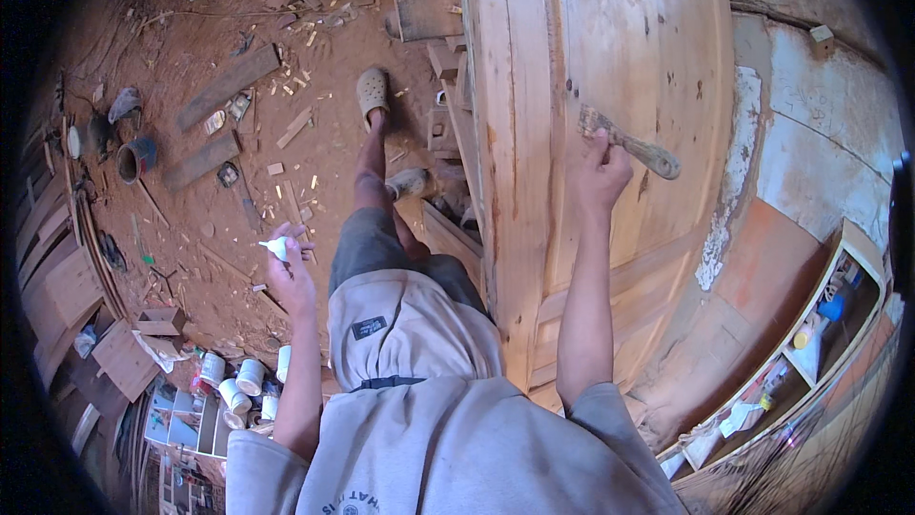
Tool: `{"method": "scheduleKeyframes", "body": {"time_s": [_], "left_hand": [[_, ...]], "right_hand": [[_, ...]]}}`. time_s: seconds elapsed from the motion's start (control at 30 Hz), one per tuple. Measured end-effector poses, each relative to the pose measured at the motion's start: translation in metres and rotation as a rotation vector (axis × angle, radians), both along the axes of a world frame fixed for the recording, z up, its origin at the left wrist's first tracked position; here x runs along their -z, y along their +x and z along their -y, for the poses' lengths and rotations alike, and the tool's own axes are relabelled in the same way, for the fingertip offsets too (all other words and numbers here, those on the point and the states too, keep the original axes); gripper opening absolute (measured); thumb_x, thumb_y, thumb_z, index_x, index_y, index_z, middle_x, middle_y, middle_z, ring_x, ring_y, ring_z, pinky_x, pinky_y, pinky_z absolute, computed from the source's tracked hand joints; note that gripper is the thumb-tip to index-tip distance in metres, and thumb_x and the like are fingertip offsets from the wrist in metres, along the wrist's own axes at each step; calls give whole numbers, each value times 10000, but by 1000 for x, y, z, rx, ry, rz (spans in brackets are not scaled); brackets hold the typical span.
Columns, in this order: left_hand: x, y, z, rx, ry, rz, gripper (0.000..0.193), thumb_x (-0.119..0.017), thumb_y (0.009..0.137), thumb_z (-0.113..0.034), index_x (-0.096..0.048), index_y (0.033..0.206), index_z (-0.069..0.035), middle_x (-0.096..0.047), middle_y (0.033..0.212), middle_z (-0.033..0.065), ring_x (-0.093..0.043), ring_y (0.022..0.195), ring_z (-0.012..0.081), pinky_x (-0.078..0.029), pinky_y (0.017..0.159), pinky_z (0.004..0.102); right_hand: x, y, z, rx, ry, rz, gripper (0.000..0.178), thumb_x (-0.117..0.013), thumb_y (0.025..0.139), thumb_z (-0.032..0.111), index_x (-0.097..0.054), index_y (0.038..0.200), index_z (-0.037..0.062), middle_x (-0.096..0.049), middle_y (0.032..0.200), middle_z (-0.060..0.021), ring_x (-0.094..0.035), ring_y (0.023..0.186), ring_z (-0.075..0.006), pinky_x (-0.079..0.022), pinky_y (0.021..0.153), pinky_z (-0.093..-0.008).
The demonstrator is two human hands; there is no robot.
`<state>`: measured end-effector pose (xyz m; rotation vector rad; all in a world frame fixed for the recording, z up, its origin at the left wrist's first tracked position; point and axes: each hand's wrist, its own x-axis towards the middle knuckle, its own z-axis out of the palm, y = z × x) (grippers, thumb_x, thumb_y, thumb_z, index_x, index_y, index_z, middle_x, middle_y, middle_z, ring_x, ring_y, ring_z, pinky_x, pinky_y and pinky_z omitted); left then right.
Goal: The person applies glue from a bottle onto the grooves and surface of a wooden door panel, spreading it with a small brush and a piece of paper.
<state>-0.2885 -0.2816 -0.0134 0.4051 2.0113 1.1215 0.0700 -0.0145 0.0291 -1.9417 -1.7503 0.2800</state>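
Observation:
My left hand (292, 272) is closed around a small white squeeze bottle with a pointed nozzle (276, 247), held over the dirt floor and away from the wood. In my right hand (604, 172) is a worn putty knife (650, 155), pinched near its blade, with the rounded handle pointing right. Blade and hand are in front of a large wooden door (519, 181), which stands at my right. Dark spots and small holes mark the pale door panel. Whether the blade touches the wood, I cannot tell.
Planks (229, 86) and chips litter the dirt floor at the left, near a dark bucket (136, 159). White tubs (250, 377) are grouped at the lower left. A wooden shelf (810, 363) with small items runs along the right wall. Wood offcuts lie beside the door's base.

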Motion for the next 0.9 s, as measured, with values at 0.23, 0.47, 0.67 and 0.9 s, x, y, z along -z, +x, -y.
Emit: {"method": "scheduleKeyframes", "body": {"time_s": [0.23,0.47,0.67,0.9], "left_hand": [[6,3,2,-22,6,28,334,-448,1004,-243,-507,1226,-1,-649,1073,96,-603,773,102,-443,670,233],[5,4,1,-20,7,29,346,-455,1004,-253,-504,1230,4,-649,1079,100,-604,768,105,-445,671,230],[7,7,1,-2,-13,3,345,-462,1003,-257,-507,1229,0,-650,1075,94,-601,766,99,-446,669,229],[2,7,-1,3,4,14,338,-452,1006,-267,-514,1216,-9,-652,1068,86,-595,771,95,-445,677,228]], "right_hand": [[23,27,2,-36,-36,-129,425,-568,941,264,-550,662,-57,-531,574,-208,-514,527,-309,-381,529,-425],[7,14,-3,-105,-201,90,400,-564,954,239,-596,699,-68,-668,725,-198,-644,662,-267,-471,612,-383],[11,16,-3,-150,-134,126,415,-574,943,231,-567,646,-60,-659,710,-198,-617,641,-304,-455,602,-398],[-2,5,-5,-101,-171,51,380,-590,932,242,-593,691,-52,-643,674,-175,-583,608,-284,-440,571,-389]]}}
